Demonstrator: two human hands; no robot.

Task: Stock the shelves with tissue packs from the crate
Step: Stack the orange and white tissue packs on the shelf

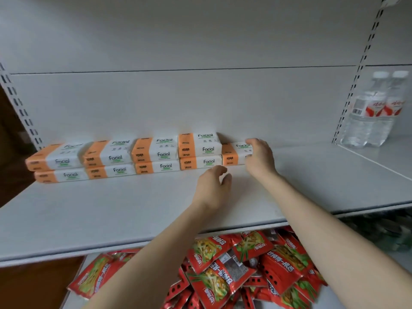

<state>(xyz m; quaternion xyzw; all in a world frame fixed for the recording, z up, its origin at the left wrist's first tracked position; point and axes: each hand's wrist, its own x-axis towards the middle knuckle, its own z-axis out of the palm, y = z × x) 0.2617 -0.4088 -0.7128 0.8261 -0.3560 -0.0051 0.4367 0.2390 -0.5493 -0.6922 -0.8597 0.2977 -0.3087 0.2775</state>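
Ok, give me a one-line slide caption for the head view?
Right hand holds the rightmost tissue pack in the shelf row; left hand hovers empty.

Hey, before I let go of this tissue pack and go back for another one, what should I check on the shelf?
1. Hold: the right hand grips the right end of the single orange-and-white tissue pack: ok.
2. Seating: that pack lies flat on the white metal shelf, beside the last stack: ok.
3. Row: the four two-high stacks to its left stand with none toppling: ok.
4. Spare hand: the left hand holds nothing: ok.
5. Room: bare shelf runs right towards the clear plastic water bottles: ok.
6. Supply left in the crate: cannot tell, it is out of view.
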